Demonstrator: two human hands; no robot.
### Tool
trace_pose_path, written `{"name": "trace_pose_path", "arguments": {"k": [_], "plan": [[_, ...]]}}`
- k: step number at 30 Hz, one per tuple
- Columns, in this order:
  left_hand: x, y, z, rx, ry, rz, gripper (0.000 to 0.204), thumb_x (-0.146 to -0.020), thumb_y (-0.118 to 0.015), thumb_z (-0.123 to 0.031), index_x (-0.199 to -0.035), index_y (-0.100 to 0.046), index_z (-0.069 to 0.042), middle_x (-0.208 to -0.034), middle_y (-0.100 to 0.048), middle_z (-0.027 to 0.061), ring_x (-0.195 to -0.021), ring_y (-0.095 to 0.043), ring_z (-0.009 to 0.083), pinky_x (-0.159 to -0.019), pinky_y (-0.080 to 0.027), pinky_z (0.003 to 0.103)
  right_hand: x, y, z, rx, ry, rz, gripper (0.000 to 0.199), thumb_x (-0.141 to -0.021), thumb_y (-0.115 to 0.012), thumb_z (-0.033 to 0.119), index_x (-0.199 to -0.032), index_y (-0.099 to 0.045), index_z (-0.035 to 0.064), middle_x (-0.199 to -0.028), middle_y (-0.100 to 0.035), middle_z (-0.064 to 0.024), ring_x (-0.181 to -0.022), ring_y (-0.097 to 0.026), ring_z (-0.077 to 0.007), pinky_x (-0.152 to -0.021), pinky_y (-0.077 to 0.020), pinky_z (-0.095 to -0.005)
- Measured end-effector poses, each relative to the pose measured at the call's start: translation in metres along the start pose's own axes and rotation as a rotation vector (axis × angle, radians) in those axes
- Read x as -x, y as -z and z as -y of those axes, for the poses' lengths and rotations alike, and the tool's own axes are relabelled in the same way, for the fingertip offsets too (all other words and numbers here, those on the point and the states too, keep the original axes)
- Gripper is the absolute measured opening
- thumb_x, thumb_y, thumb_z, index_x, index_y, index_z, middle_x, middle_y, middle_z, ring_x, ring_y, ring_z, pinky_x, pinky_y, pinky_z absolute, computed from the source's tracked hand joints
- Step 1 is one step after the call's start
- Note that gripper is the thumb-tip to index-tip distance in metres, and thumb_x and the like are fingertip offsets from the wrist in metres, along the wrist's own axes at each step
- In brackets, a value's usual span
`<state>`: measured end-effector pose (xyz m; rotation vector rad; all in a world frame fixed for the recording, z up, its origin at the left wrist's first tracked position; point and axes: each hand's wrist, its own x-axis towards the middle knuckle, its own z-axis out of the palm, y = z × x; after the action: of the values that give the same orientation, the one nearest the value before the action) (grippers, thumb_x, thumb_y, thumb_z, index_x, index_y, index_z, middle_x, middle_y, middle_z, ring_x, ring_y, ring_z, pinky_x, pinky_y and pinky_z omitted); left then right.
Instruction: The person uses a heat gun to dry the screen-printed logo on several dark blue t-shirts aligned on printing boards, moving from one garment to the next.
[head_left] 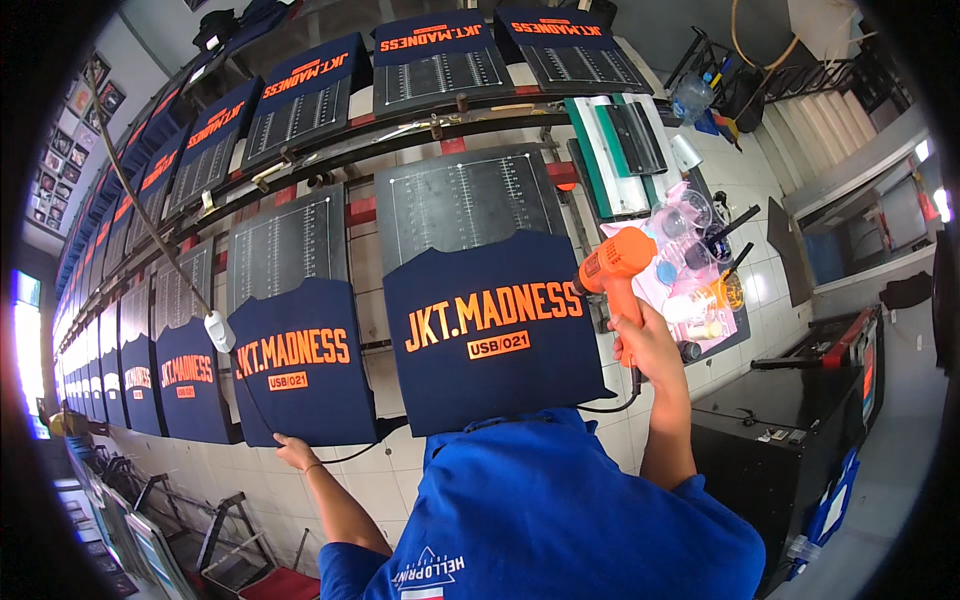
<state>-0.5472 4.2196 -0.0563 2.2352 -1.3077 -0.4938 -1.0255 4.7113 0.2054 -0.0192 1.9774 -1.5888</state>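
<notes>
Right hand (648, 345): grip wrapped tight round the handle of an orange heat gun (618, 262), nozzle aimed left at the near navy shirt (490, 335) with its orange print.
Left hand (295, 452): down at the bottom hem of the next navy shirt (305, 365); fingers look pressed on the cloth edge, though I cannot tell if they pinch it.
Black cable (612, 405): it loops from under the gun, beneath the near shirt, close to the arm.
Risk: by my reading, the nozzle sits just beside the print's right end; held close too long there, it could scorch ink or cloth.
Risk two: the cable may snag a pallet corner and jerk the aim.
Beyond: a tray of ink jars (690, 265) right of the gun.
Far: a row of printed shirts (310, 75) curves off.
</notes>
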Motion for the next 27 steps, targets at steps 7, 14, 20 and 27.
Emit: {"name": "trace_pose_path", "arguments": {"k": [7,14,20,27], "plan": [[0.023,-0.015,-0.011,0.069,0.150,-0.119,0.066,-0.098,-0.043,-0.047,-0.117,-0.045,0.016,-0.114,-0.057,0.0366,-0.104,-0.059,0.0496,-0.093,-0.046,0.052,-0.002,-0.004,-0.012,-0.028,-0.040,-0.060,0.029,-0.090,-0.061,0.018,-0.111,-0.055,-0.0004,-0.081,-0.056,-0.0039,-0.058,-0.057,-0.0104,-0.051,-0.0522,-0.0272],[0.032,-0.015,-0.020,0.079,0.150,-0.157,0.062,-0.097,-0.045,-0.045,-0.117,-0.048,0.014,-0.112,-0.059,0.0349,-0.105,-0.059,0.0486,-0.094,-0.046,0.052,0.002,-0.004,-0.011,-0.059,-0.055,-0.091,0.027,-0.090,-0.060,0.018,-0.109,-0.055,-0.0006,-0.085,-0.057,-0.0039,-0.058,-0.055,-0.0099,-0.051,-0.0504,-0.0269],[0.024,-0.016,-0.008,0.123,0.152,-0.150,0.061,-0.096,-0.046,-0.044,-0.117,-0.049,0.014,-0.115,-0.059,0.0348,-0.105,-0.059,0.0474,-0.095,-0.046,0.050,-0.001,-0.006,-0.010,-0.032,-0.061,-0.085,0.027,-0.090,-0.059,0.018,-0.109,-0.055,-0.0008,-0.088,-0.058,-0.0046,-0.058,-0.055,-0.0098,-0.051,-0.0498,-0.0266],[0.031,-0.019,-0.013,0.143,0.126,-0.162,0.066,-0.095,-0.046,-0.046,-0.115,-0.052,0.017,-0.112,-0.060,0.0365,-0.102,-0.061,0.0470,-0.093,-0.047,0.049,-0.005,-0.003,-0.014,-0.025,-0.069,-0.074,0.033,-0.091,-0.060,0.019,-0.116,-0.054,-0.0015,-0.094,-0.062,-0.0073,-0.058,-0.056,-0.0101,-0.051,-0.0505,-0.0266]]}}
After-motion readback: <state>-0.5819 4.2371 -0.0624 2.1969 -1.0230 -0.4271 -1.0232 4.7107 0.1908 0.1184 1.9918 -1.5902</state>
